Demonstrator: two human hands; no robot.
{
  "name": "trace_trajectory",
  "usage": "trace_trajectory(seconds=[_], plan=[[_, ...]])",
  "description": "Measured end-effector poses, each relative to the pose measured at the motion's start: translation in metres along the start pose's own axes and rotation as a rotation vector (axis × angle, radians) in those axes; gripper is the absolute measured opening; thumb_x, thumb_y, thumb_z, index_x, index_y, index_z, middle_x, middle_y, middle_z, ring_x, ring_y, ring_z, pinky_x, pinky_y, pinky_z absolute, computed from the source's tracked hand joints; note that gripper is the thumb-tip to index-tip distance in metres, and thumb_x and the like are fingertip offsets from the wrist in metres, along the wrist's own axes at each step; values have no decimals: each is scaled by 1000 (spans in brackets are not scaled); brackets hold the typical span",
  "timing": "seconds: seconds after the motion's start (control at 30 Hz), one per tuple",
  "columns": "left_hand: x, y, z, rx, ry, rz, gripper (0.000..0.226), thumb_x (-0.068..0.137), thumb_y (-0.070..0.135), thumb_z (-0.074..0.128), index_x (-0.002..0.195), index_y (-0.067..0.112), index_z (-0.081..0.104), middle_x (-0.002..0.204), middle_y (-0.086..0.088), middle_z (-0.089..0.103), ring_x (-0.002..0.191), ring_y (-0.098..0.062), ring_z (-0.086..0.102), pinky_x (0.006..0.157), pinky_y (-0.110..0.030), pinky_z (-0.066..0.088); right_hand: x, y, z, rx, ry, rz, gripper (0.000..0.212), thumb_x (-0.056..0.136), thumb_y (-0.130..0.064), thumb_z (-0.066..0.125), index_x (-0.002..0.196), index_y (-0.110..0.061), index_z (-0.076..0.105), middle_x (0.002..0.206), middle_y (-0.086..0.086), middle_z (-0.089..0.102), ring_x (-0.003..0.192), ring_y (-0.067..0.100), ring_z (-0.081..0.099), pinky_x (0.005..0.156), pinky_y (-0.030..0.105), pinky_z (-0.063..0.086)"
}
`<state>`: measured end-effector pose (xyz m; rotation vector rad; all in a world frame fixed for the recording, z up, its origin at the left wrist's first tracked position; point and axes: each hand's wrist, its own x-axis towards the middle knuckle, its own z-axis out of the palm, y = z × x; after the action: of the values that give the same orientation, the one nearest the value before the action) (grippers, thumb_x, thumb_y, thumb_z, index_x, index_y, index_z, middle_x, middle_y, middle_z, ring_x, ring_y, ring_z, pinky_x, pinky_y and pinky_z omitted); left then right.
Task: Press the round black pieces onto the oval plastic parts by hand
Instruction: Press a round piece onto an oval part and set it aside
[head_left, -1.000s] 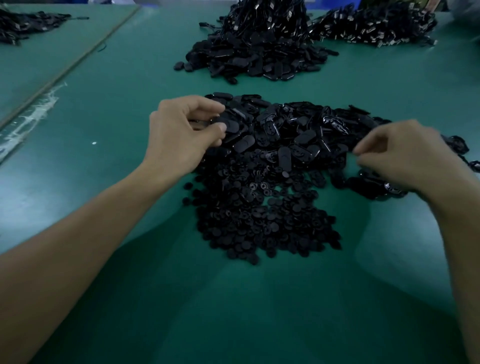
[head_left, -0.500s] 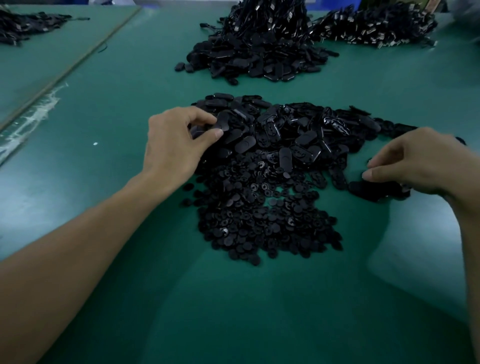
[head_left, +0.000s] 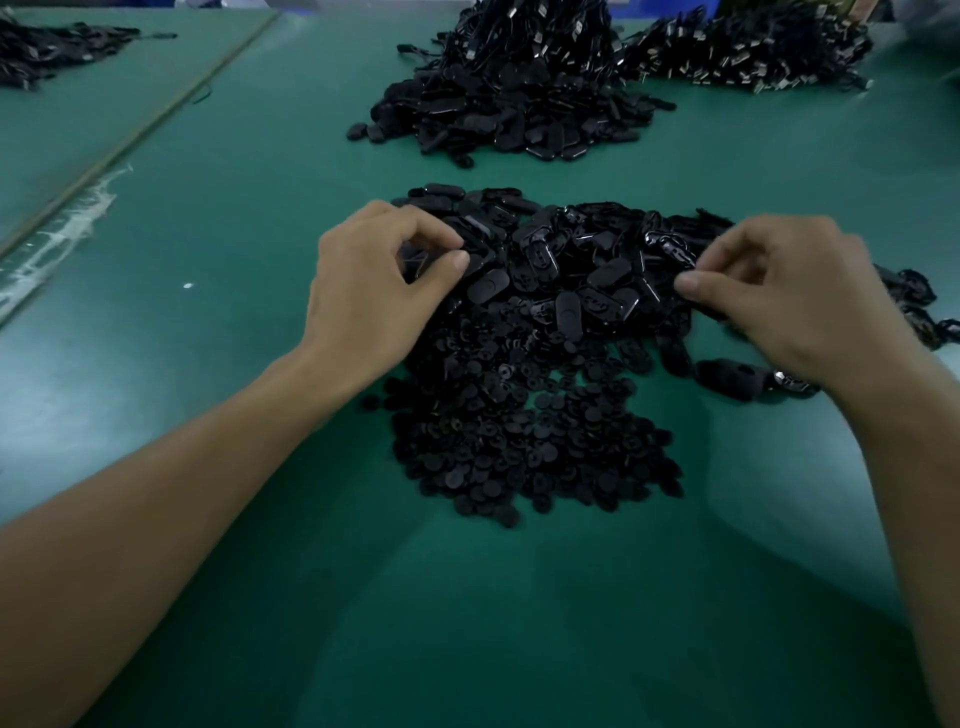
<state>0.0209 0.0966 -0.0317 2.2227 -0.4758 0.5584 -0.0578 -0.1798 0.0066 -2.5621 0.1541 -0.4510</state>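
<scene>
A heap of black oval plastic parts (head_left: 566, 270) lies across the middle of the green table. Just in front of it spreads a heap of small round black pieces (head_left: 524, 436). My left hand (head_left: 374, 291) sits at the left edge of the oval heap, thumb and forefinger pinching an oval part. My right hand (head_left: 789, 301) is over the right side of the heap, its thumb and forefinger closed on a glossy oval part (head_left: 675, 249). What lies under each palm is hidden.
A larger mound of oval parts (head_left: 509, 109) stands at the back centre, with a pile of black pieces with metal ends (head_left: 753, 52) to its right. Another dark pile (head_left: 47, 47) sits far left beyond a table seam (head_left: 140, 130). Bare green surface (head_left: 467, 623) lies in front.
My right hand has risen from the table's right side and moved left and away from me onto the oval heap, now pinching a part. My left hand has barely shifted.
</scene>
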Motion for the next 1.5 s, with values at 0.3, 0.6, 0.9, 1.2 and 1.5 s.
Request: trace_trajectory(seconds=[0.3,0.6,0.9,1.2,1.5], plan=[[-11,33,3,-371,-316,45,6,87,29,77,91,25,76,76,12,74,66,-1,67,65,-16,51,-20,-46,38,554,-83,-174,8,91,-20,74,88,-27,71,77,-10,73,48,14,66,45,20,49],[-10,32,3,-565,-367,-109,7,90,13,74,87,19,73,71,0,74,62,-10,69,59,-21,56,-17,-40,40,836,-246,-84,25,88,7,68,104,-14,68,86,3,77,77,19,76,67,21,57],[-11,32,5,-586,-355,-110,9,90,11,73,98,15,74,72,3,73,66,-11,68,65,-26,58,-18,-41,42,828,-238,-21,20,91,1,68,99,-18,67,80,4,76,73,13,74,63,17,53],[-5,28,4,-515,-187,-206,17,89,7,69,92,24,74,64,11,68,60,-8,65,62,-25,57,-23,-42,50,131,-192,-253,12,84,-29,80,91,-27,70,78,-15,60,69,-3,55,63,7,41],[-7,27,7,-541,-176,-240,19,90,1,68,91,19,73,68,6,73,70,-11,73,66,-22,58,-26,-49,58,-38,-315,-282,7,89,-36,71,86,-29,70,79,-13,57,78,14,60,77,43,54]])
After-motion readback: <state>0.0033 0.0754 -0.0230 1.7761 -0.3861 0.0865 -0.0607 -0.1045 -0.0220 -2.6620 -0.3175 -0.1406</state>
